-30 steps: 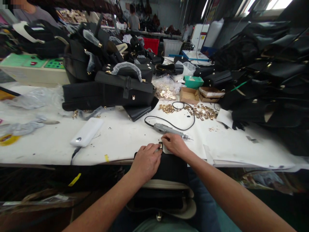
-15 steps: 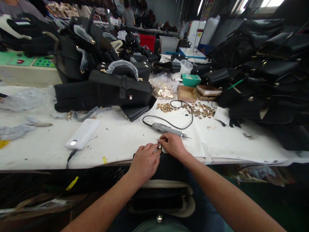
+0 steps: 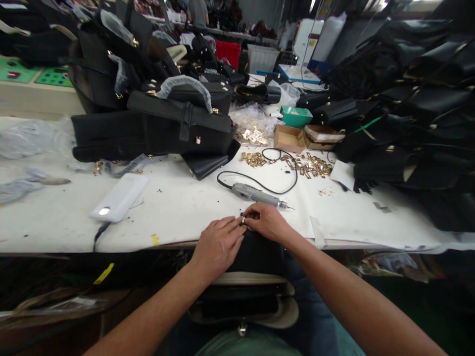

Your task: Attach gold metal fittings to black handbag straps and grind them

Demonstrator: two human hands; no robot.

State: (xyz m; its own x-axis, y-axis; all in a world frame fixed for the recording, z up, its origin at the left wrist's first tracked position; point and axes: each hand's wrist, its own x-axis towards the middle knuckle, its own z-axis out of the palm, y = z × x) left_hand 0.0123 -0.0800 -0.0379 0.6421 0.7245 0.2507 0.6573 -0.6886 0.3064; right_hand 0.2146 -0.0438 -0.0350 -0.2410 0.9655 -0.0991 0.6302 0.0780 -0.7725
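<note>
A black handbag (image 3: pixel 256 253) with a pale-edged opening rests between my lap and the table edge, its mouth toward me. My left hand (image 3: pixel 218 244) lies over the left side of its flap and grips it, fingertips reaching a small shiny metal clasp piece (image 3: pixel 243 220). From the other side my right hand (image 3: pixel 267 221) pinches at this same piece, thumb and fingers together. The fingers partly hide the clasp piece. Just beyond my right hand lies a grey electric screwdriver (image 3: pixel 256 195), its bit pointing right. A metal lock (image 3: pixel 242 329) shows on the bag's near side.
Gold metal fittings (image 3: pixel 309 165) are scattered beyond the screwdriver cord (image 3: pixel 295 173), near a cardboard box (image 3: pixel 288 138) and green box (image 3: pixel 296 115). A white power bank (image 3: pixel 120 197) lies left. Black bags are piled at left (image 3: pixel 159 126) and right (image 3: pixel 411 109).
The camera view has shifted slightly, with the table contents a little higher in the picture. Both hands stay at the clasp piece; the screwdriver has not been moved.
</note>
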